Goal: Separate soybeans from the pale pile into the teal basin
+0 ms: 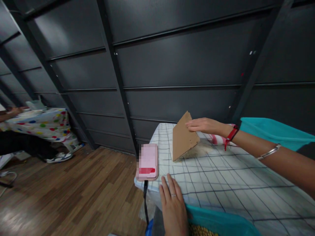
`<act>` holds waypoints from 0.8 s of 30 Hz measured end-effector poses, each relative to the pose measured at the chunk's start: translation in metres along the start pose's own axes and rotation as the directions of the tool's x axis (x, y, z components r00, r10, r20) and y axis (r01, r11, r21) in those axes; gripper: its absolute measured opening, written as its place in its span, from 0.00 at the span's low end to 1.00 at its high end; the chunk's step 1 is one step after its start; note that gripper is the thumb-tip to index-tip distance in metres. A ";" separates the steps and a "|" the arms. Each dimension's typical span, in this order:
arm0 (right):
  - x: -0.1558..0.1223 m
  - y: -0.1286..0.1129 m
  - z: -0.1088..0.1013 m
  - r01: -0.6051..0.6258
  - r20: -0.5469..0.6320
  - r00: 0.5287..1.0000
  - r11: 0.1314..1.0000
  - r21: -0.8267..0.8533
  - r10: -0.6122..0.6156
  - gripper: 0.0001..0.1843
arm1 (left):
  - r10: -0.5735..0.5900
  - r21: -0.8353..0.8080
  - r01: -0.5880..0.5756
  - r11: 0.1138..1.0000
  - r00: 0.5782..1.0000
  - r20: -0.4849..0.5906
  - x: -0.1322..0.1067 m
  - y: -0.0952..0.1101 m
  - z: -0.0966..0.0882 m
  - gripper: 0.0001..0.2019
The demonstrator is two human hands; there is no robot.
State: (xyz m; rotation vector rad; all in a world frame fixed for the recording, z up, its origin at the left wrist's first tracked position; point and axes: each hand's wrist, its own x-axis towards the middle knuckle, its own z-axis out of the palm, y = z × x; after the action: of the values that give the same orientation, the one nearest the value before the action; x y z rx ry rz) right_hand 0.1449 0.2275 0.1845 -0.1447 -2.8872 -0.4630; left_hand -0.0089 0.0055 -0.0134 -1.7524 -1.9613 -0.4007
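Observation:
My right hand [202, 126] grips the right edge of a flat brown piece of cardboard [184, 139], its fingers lying over that edge and the thumb hidden. The cardboard stands tilted, its lower corner down at the tablecloth. Beside and partly behind it lies a spread of pale, beige loose material [200, 150], too blurred to name. My left hand [173, 205] rests flat on the table's near edge, fingers stretched out and holding nothing. It lies between a pink phone-like device [149, 160] and a teal tub [219, 218] with yellowish grains or beans [200, 230] inside.
A white checked cloth [221, 183] covers the table. Another teal tub [268, 129] stands at the back right, near a pink-and-white cloth [216, 139]. Dark metal panels [177, 65] rise behind. At far left, a person sits by a polka-dot covered table [41, 121].

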 end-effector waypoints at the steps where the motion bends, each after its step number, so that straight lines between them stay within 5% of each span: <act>1: 0.000 -0.001 -0.001 -0.016 -0.012 1.000 1.000 -0.011 0.016 0.16 | -0.006 -0.003 0.006 1.000 1.000 -0.008 0.000 0.000 0.001 0.22; 11: 0.036 -0.015 0.023 0.024 -0.018 1.000 0.998 -0.061 -0.025 0.14 | -0.006 0.008 0.006 1.000 0.999 -0.036 0.000 0.001 0.000 0.22; 24: 0.002 -0.008 0.002 0.025 -0.038 0.999 0.998 -0.051 -0.027 0.16 | -0.018 -0.017 0.017 1.000 0.999 -0.043 0.000 0.002 0.001 0.21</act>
State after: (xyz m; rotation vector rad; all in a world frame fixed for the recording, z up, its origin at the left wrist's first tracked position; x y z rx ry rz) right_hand 0.1412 0.2211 0.1806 -0.1054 -2.8436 -0.5376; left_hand -0.0075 0.0063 -0.0145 -1.7235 -1.9499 -0.4588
